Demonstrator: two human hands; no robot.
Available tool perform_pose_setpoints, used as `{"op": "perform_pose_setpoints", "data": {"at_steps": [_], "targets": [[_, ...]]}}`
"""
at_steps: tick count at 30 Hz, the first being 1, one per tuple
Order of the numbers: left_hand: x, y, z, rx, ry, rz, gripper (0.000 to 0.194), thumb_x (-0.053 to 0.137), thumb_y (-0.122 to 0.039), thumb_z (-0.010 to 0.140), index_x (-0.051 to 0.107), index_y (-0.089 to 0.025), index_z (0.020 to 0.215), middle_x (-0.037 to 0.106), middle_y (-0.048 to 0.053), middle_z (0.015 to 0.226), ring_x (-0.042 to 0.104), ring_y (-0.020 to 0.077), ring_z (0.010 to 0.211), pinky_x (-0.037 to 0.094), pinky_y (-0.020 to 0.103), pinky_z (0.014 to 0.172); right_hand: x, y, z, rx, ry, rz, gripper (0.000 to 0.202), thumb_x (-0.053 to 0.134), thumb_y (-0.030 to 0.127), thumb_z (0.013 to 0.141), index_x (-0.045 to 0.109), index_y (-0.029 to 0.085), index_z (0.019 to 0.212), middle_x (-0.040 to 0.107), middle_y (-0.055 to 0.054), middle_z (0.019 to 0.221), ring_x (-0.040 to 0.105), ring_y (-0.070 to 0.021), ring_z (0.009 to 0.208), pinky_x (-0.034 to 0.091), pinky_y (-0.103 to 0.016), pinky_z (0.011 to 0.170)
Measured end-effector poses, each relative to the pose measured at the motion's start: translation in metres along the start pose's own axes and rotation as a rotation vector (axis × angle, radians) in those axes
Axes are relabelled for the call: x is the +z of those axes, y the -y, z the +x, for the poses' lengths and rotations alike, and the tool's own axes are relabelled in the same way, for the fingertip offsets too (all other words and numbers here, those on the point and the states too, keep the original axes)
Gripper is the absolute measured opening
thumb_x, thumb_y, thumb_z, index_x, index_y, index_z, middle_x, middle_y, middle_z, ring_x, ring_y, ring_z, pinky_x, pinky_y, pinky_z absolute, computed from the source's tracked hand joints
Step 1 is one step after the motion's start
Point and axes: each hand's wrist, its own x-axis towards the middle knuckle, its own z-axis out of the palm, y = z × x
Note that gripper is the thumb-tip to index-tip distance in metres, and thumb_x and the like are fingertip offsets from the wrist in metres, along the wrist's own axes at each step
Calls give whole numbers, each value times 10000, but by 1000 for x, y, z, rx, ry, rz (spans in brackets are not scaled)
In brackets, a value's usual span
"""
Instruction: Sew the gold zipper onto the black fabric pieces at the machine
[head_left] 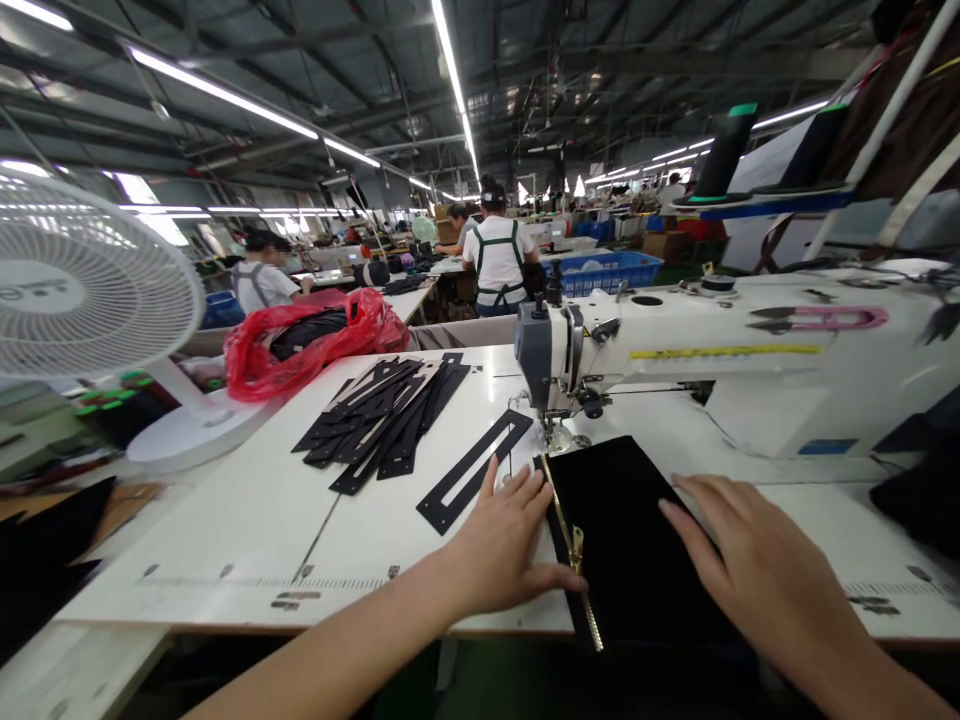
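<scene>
A black fabric panel (637, 530) lies on the white sewing table, its upper edge near the needle area of the sewing machine (559, 400). Along its left side runs a gold zipper (576, 550) with a slider. My left hand (506, 545) rests with fingers spread at the panel's left edge, its thumb touching the zipper. At the panel's right edge is my right hand (750, 560), thumb and fingers apart, palm down. A black frame-shaped strip (450, 500) with a long slot lies on the table left of the needle, just beyond my left hand.
A pile of black slotted strips (390, 415) sits left of centre. Behind it is a red plastic bag (247, 360) with dark material. A white fan (180, 430) stands at the left. Pink-handled snips (840, 318) lie on the machine arm. People work further back, near a blue crate (615, 275).
</scene>
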Motion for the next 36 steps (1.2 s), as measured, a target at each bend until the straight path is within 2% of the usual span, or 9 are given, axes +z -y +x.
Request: {"op": "perform_pose_setpoints", "data": {"at_steps": [4,8,12,17,21,24,28,31,36], "targets": [[3,2,17,36,99,-11,1038,514,-780,643,221,-157,1421,217,166,1470,106,373,1359,-76,613,1052,28,-43,34,279,270,4,473,353,553,863,583,165,723,625,-115,741,612,-268,721,472,-378,646],[7,11,34,81,114,5,1117,526,-783,617,132,-138,1440,178,172,1480,76,378,1361,-76,602,1055,48,-52,50,306,269,3,389,378,512,871,539,184,737,624,-67,695,610,-196,611,445,-279,528],[5,10,40,83,114,34,1154,520,-791,608,117,-96,1437,180,204,1471,97,399,1352,-55,597,1059,51,-46,45,296,243,-121,301,363,387,900,530,150,980,636,-81,691,614,-239,587,404,-307,490],[2,7,41,86,147,45,1150,500,-804,605,174,-61,1420,144,221,1472,63,409,1352,-54,582,1063,44,-38,37,204,259,-249,337,327,303,909,529,99,1084,623,-108,631,608,-309,557,411,-371,481],[2,8,42,71,182,34,1183,487,-810,607,121,-39,1426,82,233,1475,35,406,1353,-53,574,1065,35,-13,26,-173,37,-204,469,358,334,903,452,21,1240,577,-241,1135,559,-347,1025,425,-500,842],[5,9,43,73,197,50,1189,477,-816,607,139,-17,1419,70,244,1471,24,402,1355,-58,570,1065,36,6,8,-441,92,-48,589,399,436,892,336,93,1367,375,-165,1394,362,-293,1267,340,-501,994],[7,8,46,69,206,27,1220,493,-830,576,120,-42,1429,61,222,1480,20,406,1354,-56,589,1061,41,13,8,-373,289,52,536,367,440,912,408,123,1342,381,-129,1393,364,-259,1273,346,-489,1015],[0,9,41,89,180,-6,1218,536,-823,556,113,-98,1438,115,185,1487,61,388,1360,-49,589,1068,48,11,30,-352,304,96,462,287,318,942,440,97,1317,400,-128,1379,361,-229,1276,328,-468,1036],[-20,41,3,-25,-4,127,649,498,-546,851,341,-179,1363,363,107,1420,278,277,1329,72,551,1102,68,7,41,-432,262,112,459,275,257,940,373,97,1359,345,-108,1411,311,-219,1303,317,-478,1040]]}}
